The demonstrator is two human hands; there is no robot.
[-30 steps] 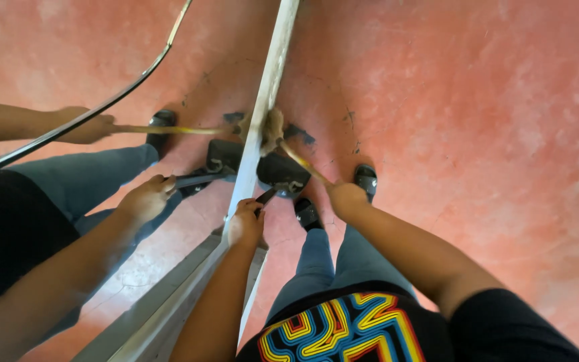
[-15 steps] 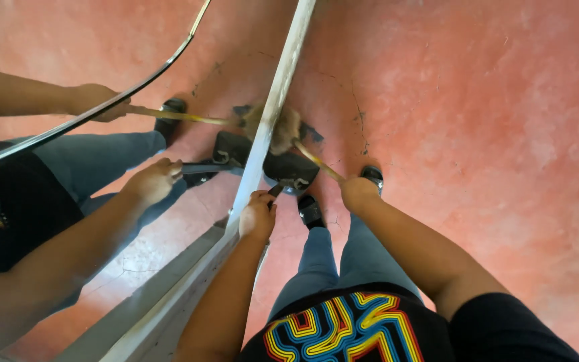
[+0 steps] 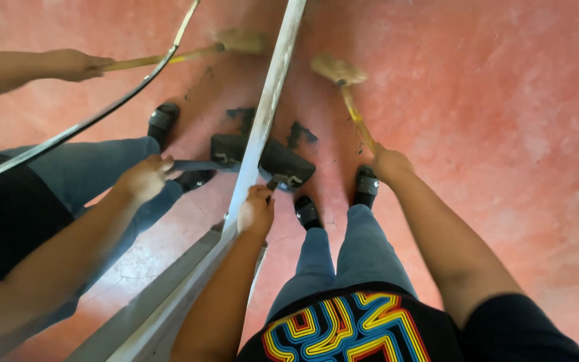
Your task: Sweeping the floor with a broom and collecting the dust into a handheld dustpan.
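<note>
I stand on a red floor beside a tall mirror whose pale frame edge [image 3: 271,94] runs up the middle of the view. My left hand [image 3: 256,210] grips the handle of a black dustpan [image 3: 285,165] that rests on the floor against the mirror's edge. My right hand [image 3: 389,163] holds a yellow-handled hand broom [image 3: 351,102], its straw head lifted up and to the right, away from the pan. A dark patch of dirt [image 3: 299,134] lies just above the pan. Both hands, the pan and the broom show again as reflections on the left.
My feet in black sandals [image 3: 366,184] stand just below the dustpan. The mirror glass [image 3: 102,201] fills the left side and leans over the floor. Cracked red floor [image 3: 504,121] stretches to the right.
The broom head has swung from the dustpan's mouth up and to the right, and my right hand moved right with it. My left hand and the pan stayed almost in place.
</note>
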